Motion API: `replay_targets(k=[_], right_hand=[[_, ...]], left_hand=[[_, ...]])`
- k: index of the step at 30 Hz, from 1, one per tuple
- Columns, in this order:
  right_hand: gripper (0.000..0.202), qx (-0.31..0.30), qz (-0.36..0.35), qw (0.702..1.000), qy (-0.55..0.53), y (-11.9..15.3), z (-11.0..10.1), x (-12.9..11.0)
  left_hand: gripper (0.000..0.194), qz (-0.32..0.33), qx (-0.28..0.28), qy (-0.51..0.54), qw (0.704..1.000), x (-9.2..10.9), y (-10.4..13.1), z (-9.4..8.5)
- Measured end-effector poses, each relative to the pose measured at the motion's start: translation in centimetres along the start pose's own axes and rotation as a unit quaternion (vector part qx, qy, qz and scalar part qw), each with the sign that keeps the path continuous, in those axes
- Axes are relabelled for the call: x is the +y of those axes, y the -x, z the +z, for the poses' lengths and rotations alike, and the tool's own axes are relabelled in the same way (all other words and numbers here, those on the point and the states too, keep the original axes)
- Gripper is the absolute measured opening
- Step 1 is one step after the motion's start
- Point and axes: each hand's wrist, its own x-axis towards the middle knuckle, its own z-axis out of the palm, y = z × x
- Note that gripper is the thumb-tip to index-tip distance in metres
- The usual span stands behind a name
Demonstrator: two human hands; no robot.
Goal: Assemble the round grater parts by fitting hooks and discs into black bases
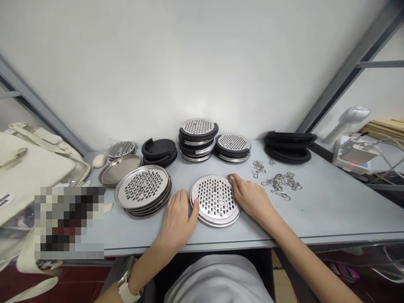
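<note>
The left hand [179, 219] has its thumb on the left rim of a round metal grater [216, 195], its other fingers bent beside that edge. The right hand [252, 198] has its fingers curled at the far right rim; both appear to hold it lightly, though how firmly I cannot tell. The grater lies flat near the middle of the desk [331, 206], another metal rim [217, 225] showing under its near edge. It looks light and stiff, smooth enough to slide, and unlikely to break; the raised teeth could scratch, so the plain outer rim is the safer hold. Just left stands a pile of graters [145, 187]; to the right lie loose metal clips [284, 182]. Farther off are a stack of graters in black holders [198, 127] and, far right, black rings [288, 155].
</note>
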Motion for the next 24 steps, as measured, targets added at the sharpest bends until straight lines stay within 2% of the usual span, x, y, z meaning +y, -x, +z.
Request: replay_targets(k=[4,8,15,24], right_hand=[[0.035,-0.005,-0.015,0.999,0.030,-0.8,-0.3,-0.4],[0.034,0.001,0.001,0.999,0.034,-1.1,-0.1,-0.5],[0.051,0.044,0.023,0.999,-0.007,-1.0,-0.1,0.0],[0.044,0.054,0.008,0.999,-0.001,-1.4,0.6,0.2]], left_hand=[[0.022,0.005,0.006,-0.011,1.000,0.0,0.1,0.1],[0.022,0.012,0.013,-0.023,1.000,0.0,0.1,0.2],[0.022,0.017,0.007,-0.028,0.999,0.1,0.0,0.0],[0.020,0.009,0.002,-0.017,1.000,0.1,-0.1,0.1]])
